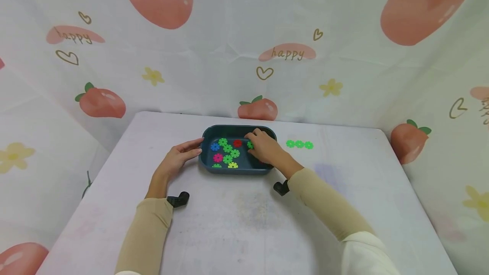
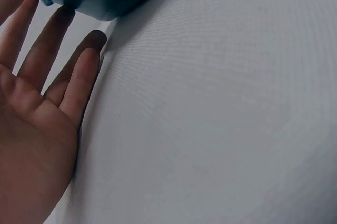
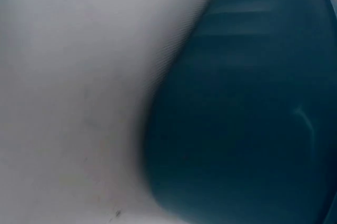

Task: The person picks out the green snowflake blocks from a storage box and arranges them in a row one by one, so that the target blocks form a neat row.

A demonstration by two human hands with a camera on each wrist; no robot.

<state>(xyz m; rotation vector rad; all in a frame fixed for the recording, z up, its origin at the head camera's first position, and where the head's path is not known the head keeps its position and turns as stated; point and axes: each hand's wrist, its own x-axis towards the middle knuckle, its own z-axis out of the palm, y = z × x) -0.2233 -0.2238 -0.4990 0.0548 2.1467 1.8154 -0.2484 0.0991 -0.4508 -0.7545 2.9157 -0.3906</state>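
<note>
A dark blue-green oblong tray (image 1: 238, 172) on the table holds several small notched plastic discs in green, blue, red, pink and yellow. At the tray's left end, my left hand (image 1: 177, 159) rests its extended fingers against the outer wall; the left wrist view shows those fingers (image 2: 45, 50) by the tray's side. My right hand (image 1: 265, 147) reaches over the right part of the tray with fingers bent down. A green disc (image 1: 250, 144) shows between its thumb and fingers; whether it is pinched cannot be seen. The right wrist view shows only the tray's outer wall (image 3: 237, 113) and tabletop.
Three green discs (image 1: 299, 144) lie in a row on the white tabletop (image 1: 229, 224), right of the tray. Behind the table hangs a white cloth (image 1: 214, 75) printed with fruit, flowers and hearts. A black device (image 1: 178, 199) is worn on each wrist.
</note>
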